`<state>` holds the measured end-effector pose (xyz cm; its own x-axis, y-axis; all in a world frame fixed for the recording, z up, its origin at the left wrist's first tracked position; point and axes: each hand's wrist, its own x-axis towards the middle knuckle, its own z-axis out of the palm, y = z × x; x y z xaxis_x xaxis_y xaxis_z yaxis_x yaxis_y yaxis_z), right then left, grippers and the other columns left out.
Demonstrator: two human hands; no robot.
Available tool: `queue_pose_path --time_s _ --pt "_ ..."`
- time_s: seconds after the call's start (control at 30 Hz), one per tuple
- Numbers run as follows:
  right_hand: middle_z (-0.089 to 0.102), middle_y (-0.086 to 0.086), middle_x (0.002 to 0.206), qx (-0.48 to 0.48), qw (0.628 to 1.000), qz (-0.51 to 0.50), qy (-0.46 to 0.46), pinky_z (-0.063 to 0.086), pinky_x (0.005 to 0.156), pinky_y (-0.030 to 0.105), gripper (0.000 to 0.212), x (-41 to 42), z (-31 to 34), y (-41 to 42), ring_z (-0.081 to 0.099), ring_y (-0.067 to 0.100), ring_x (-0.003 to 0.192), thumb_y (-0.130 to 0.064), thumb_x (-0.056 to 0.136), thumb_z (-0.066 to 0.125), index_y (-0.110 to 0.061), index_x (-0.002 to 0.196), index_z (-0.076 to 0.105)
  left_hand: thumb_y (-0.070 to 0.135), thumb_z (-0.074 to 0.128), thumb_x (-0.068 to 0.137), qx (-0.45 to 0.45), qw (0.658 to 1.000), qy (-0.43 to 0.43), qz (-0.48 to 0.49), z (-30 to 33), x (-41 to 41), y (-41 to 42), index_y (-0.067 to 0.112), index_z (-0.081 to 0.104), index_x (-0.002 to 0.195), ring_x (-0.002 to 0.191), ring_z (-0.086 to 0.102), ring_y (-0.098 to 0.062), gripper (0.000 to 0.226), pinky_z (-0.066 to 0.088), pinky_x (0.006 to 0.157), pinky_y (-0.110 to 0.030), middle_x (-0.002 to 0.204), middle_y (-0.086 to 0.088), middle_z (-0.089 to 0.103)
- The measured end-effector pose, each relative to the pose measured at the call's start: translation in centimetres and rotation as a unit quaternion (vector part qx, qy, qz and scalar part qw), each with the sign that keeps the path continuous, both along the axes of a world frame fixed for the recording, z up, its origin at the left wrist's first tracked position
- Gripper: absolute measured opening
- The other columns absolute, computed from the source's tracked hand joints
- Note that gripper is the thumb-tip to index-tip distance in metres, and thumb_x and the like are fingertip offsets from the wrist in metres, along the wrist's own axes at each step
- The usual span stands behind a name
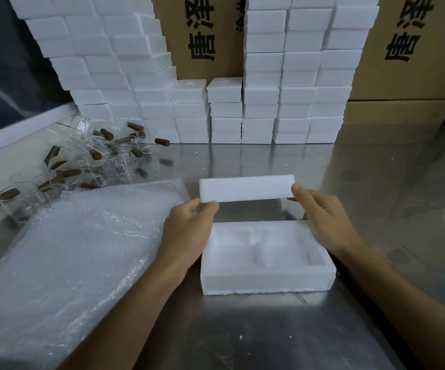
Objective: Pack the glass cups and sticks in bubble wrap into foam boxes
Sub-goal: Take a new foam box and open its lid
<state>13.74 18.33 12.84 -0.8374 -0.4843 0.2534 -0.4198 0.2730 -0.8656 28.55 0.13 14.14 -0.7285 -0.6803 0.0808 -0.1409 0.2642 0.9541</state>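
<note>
An open white foam box base with moulded hollows sits on the shiny steel table. Above its far edge, the left hand and right hand pinch the ends of the white foam lid. Left lies a stack of clear bubble wrap sheets; beyond it, a jumble of clear glass cups and brown sticks. Stacked white foam boxes line the back.

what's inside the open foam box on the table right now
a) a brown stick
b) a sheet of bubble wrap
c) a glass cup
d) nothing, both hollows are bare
d: the open foam box shows only bare white hollows, while both hands (left hand, right hand) hold its lid above it.
</note>
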Motion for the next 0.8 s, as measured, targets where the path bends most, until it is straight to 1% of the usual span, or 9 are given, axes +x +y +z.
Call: queue_pose_path --time_s 0.07,0.13,0.2,0.27,0.37,0.47,0.6,0.73,0.8 --pt "0.058 0.033 0.084 -0.005 0.999 -0.032 -0.004 0.036 0.065 0.033 0.073 -0.1 -0.1 -0.2 0.046 0.02 0.065 -0.058 0.097 0.047 0.014 0.099 0.059 0.04 0.055 0.093 -0.023 0.999 -0.011 0.029 -0.4 -0.1 0.0 0.008 0.057 0.063 0.056 0.047 -0.017 0.044 0.038 0.059 -0.03 0.059 -0.01 0.052" --pt "0.056 0.009 0.058 -0.002 0.998 -0.063 -0.004 0.036 0.058 0.028 0.066 -0.2 -0.2 -0.3 0.046 0.008 0.056 -0.056 0.096 0.05 0.005 0.075 0.063 0.044 0.054 0.094 -0.039 0.997 -0.029 0.059 -0.7 -0.2 0.2 0.018 0.03 0.048 0.047 0.031 -0.01 0.057 0.028 0.054 -0.028 0.046 0.008 0.031" --pt "0.055 -0.014 0.046 0.022 0.995 -0.092 0.012 0.036 0.051 0.018 0.053 -0.4 -0.4 -0.3 0.05 0.001 0.048 -0.049 0.096 0.054 -0.014 0.057 0.061 0.05 0.053 0.094 -0.059 0.994 -0.047 0.081 -0.8 -0.4 0.1 0.02 0.024 0.047 0.043 0.028 -0.01 0.062 0.026 0.051 -0.028 0.039 0.01 0.026" --pt "0.057 -0.023 0.046 0.05 0.993 -0.104 0.019 0.035 0.045 0.011 0.047 -0.5 -0.3 -0.3 0.054 -0.007 0.05 -0.043 0.096 0.057 -0.023 0.053 0.062 0.056 0.053 0.092 -0.082 0.99 -0.066 0.098 -0.8 -0.5 0.1 0.019 0.026 0.045 0.042 0.033 -0.012 0.066 0.027 0.049 -0.028 0.033 0.01 0.029" --pt "0.051 -0.018 0.04 0.069 0.991 -0.116 0.015 0.03 0.043 0.014 0.049 -0.5 -0.3 -0.4 0.05 -0.001 0.046 -0.038 0.09 0.06 -0.024 0.043 0.058 0.059 0.055 0.09 -0.1 0.983 -0.096 0.117 -0.8 -0.8 -0.1 0.018 0.027 0.042 0.039 0.037 -0.014 0.07 0.026 0.048 -0.029 0.028 0.009 0.031" --pt "0.053 -0.005 0.044 0.074 0.988 -0.135 0.01 0.036 0.048 0.024 0.041 -0.1 -0.1 -0.4 0.047 0.01 0.047 -0.037 0.084 0.061 -0.01 0.053 0.061 0.057 0.058 0.088 -0.107 0.979 -0.121 0.122 -0.9 -1.0 -0.3 0.017 0.031 0.042 0.033 0.037 -0.009 0.066 0.027 0.046 -0.028 0.028 0.01 0.034" --pt "0.043 0.005 0.044 0.091 0.979 -0.179 0.031 0.031 0.049 0.028 0.063 0.4 0.0 -0.6 0.04 0.02 0.045 -0.049 0.089 0.055 -0.003 0.049 0.042 0.042 0.063 0.081 -0.109 0.98 -0.108 0.128 -1.2 -1.1 -0.6 0.017 0.041 0.049 0.039 0.039 -0.009 0.046 0.034 0.047 -0.026 0.039 0.01 0.039" --pt "0.03 -0.006 0.038 0.105 0.978 -0.177 0.021 0.028 0.047 0.025 0.053 0.4 -0.2 -1.2 0.033 0.014 0.04 -0.036 0.082 0.063 -0.011 0.043 0.038 0.038 0.062 0.084 -0.139 0.978 -0.091 0.124 -0.6 -1.1 -1.0 0.03 0.058 0.082 0.07 0.051 -0.009 0.009 0.035 0.056 -0.023 0.084 0.009 0.055" --pt "0.041 -0.008 0.041 0.092 0.98 -0.177 0.005 0.034 0.049 0.025 0.042 0.1 -0.4 -1.6 0.043 0.014 0.045 -0.034 0.079 0.065 -0.009 0.049 0.049 0.036 0.059 0.087 -0.161 0.977 -0.092 0.107 -0.6 -0.9 -1.4 0.037 0.065 0.102 0.077 0.053 -0.008 0.016 0.035 0.059 -0.021 0.097 0.006 0.054"
